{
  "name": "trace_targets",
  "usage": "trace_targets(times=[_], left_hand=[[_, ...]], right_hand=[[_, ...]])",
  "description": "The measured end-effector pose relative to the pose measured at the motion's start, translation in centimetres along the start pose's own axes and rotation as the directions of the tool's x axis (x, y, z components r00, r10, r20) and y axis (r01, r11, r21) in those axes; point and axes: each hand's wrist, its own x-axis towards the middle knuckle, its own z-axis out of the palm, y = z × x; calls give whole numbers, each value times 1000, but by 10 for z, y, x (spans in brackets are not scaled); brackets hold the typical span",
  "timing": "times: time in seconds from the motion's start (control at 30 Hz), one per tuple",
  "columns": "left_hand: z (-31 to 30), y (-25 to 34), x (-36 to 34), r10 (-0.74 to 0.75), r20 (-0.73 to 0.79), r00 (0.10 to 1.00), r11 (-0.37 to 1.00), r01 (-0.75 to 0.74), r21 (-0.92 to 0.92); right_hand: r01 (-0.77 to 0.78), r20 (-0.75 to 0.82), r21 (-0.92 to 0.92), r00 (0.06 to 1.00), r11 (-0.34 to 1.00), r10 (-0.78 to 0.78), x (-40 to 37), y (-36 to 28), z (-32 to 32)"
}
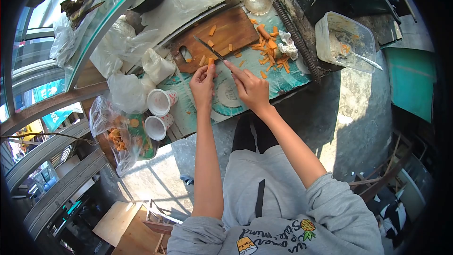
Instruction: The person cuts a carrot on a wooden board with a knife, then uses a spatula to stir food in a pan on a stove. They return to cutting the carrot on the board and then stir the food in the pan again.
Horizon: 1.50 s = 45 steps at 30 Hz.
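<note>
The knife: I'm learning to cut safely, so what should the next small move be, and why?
Probably slide the left hand's grip slightly back before cutting: its fingertips pinch an orange carrot piece close to the blade of the knife.

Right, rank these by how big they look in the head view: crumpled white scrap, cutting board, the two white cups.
1. Cutting board
2. Upper white cup and lower white cup: they look about alike, so no ranking between them
3. Crumpled white scrap
</note>
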Motion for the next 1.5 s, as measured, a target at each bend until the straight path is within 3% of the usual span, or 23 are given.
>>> trace_targets(times=[0.37, 0.47, 0.53, 0.83, 1.27, 1.33, 1.5], left_hand=[[-6, 2, -1, -24, 69, 997, 996, 29, -80], [-7, -2, 1, -10, 72, 997, 995, 17, -103], [-10, -7, 3, 1, 80, 997, 994, 9, -113], [-11, -1, 3, -38, 98, 994, 991, 50, -122], [-14, -4, 7, -56, 144, 988, 979, 83, -185], [-15, -4, 6, -57, 154, 986, 978, 86, -191], [-15, -3, 6, -59, 164, 985, 974, 93, -206]], right_hand=[[-27, 78, 27, 997, 999, 24, 1, 1, -5], [35, 141, 67, 989, 997, -44, -1, 2, -12], [42, 268, 8, 962, 999, -43, -1, -3, -21], [34, 204, -147, 979, 989, -3, -1, -14, -18], [34, 112, -164, 994, 986, -15, 9, -18, -7], [-86, 117, -195, 987, 977, 110, 17, -19, -7], [-63, 99, -151, 992, 987, 78, 36, -9, 1]])
